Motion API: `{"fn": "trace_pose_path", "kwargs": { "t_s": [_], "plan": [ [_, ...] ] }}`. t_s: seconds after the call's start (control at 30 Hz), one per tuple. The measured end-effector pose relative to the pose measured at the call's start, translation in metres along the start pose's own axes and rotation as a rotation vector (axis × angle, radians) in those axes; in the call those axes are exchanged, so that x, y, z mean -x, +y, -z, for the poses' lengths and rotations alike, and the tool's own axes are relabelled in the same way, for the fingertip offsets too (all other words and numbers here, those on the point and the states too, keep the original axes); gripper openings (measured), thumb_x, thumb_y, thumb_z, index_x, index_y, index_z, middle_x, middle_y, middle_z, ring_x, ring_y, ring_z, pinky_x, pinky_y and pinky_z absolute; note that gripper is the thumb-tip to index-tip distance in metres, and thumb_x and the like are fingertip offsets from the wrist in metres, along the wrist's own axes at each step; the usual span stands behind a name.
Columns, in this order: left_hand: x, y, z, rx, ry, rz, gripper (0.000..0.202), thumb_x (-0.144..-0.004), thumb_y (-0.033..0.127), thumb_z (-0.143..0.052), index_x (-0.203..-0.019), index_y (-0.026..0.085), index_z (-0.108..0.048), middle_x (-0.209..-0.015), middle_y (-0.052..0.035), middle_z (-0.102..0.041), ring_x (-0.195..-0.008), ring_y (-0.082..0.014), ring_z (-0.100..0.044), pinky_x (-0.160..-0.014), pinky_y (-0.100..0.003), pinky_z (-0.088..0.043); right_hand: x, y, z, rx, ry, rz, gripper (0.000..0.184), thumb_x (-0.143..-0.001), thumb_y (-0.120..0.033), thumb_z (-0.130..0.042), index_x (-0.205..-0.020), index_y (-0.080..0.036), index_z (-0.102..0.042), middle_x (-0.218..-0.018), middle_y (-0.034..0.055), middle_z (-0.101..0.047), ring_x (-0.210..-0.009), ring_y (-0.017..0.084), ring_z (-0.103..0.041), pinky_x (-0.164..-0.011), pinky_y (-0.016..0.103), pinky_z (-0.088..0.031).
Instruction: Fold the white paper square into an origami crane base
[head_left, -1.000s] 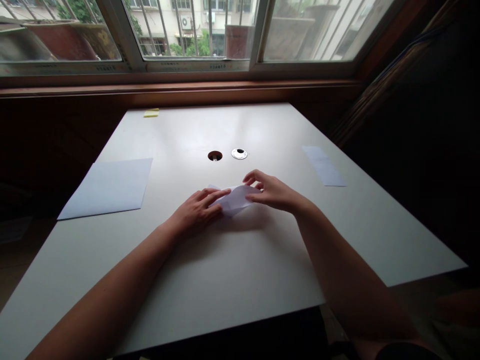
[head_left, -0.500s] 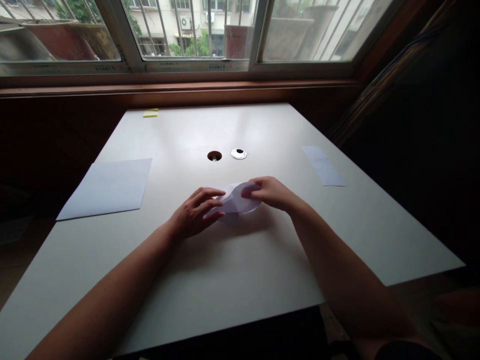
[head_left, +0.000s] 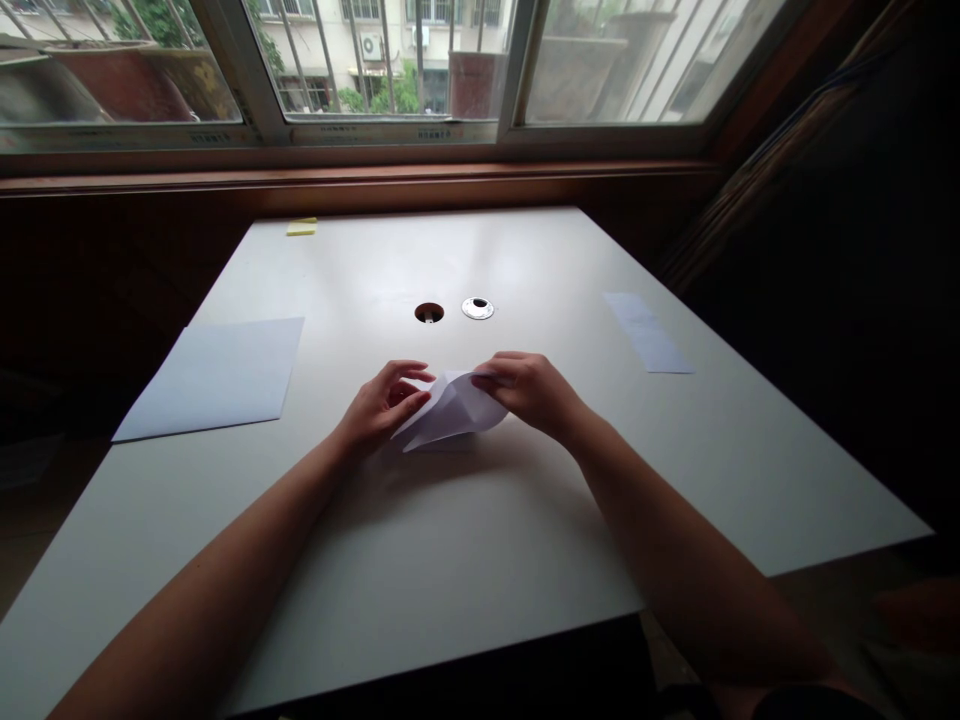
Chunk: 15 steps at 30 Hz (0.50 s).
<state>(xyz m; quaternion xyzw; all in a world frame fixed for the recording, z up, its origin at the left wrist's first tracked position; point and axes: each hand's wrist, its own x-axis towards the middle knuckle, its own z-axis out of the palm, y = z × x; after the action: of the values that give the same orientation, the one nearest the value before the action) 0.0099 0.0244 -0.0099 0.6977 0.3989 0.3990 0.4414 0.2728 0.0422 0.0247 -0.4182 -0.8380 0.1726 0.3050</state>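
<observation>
A folded white sheet of paper (head_left: 455,412) is raised partly off the white table in front of me, its layers bowed and loose. My right hand (head_left: 525,388) pinches it at the upper right edge between thumb and fingers. My left hand (head_left: 390,400) is at the paper's left side, thumb and fingers curved and apart, with no clear grip on it. Whether its fingertips touch the paper, I cannot tell. Under the raised part, a lower layer of paper shows close to the tabletop.
On the white table (head_left: 450,560), a larger white sheet (head_left: 225,375) lies at the left and a narrow paper strip (head_left: 649,332) at the right. Yellow sticky notes (head_left: 301,227) sit at the far left edge. Beyond both hands are a round hole (head_left: 429,313) and a round cover (head_left: 478,308).
My left hand has opened and drawn slightly left and up from the paper. The paper's left end has swung free and lower, while my right hand has shifted a little left, still pinching it.
</observation>
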Motion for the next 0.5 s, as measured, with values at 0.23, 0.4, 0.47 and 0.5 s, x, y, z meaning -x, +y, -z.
{"fn": "trace_pose_path", "kwargs": {
  "t_s": [0.23,0.4,0.47,0.5],
  "plan": [
    [-0.006,-0.002,-0.002,-0.021,-0.075,0.135,0.047,-0.089,0.056,-0.06,-0.122,0.022,-0.064,-0.11,-0.008,-0.074,-0.1,-0.0237,-0.068,-0.083,-0.032,-0.052,0.005,-0.008,-0.001,0.21,-0.03,0.141,0.02,-0.093,-0.022,-0.058,-0.102,-0.026,-0.076,-0.093,0.0037,-0.073,-0.079,0.016,-0.065,-0.07,0.025,-0.044],
    [-0.006,0.002,-0.006,-0.114,-0.107,0.141,0.047,-0.091,0.056,-0.057,-0.126,0.025,-0.06,-0.106,-0.0044,-0.074,-0.091,-0.0201,-0.068,-0.077,-0.029,-0.051,0.004,-0.011,-0.003,0.186,0.001,0.08,0.018,-0.093,-0.025,-0.058,-0.098,-0.025,-0.076,-0.093,0.0032,-0.074,-0.076,0.015,-0.065,-0.068,0.026,-0.045],
    [-0.004,0.002,-0.009,-0.21,-0.105,0.108,0.047,-0.09,0.054,-0.059,-0.128,0.026,-0.058,-0.104,-0.0033,-0.073,-0.083,-0.0176,-0.067,-0.073,-0.027,-0.051,0.003,-0.009,-0.004,0.13,0.029,0.012,0.017,-0.091,-0.023,-0.06,-0.098,-0.025,-0.076,-0.094,0.0029,-0.075,-0.076,0.016,-0.066,-0.07,0.026,-0.047],
    [-0.003,0.002,-0.01,-0.265,-0.098,0.083,0.048,-0.09,0.053,-0.059,-0.13,0.026,-0.057,-0.103,-0.0029,-0.072,-0.079,-0.0163,-0.065,-0.072,-0.027,-0.051,0.002,-0.008,-0.004,0.095,0.038,-0.026,0.016,-0.089,-0.022,-0.062,-0.098,-0.025,-0.075,-0.093,0.0028,-0.075,-0.078,0.016,-0.067,-0.071,0.027,-0.048]
  ]
}}
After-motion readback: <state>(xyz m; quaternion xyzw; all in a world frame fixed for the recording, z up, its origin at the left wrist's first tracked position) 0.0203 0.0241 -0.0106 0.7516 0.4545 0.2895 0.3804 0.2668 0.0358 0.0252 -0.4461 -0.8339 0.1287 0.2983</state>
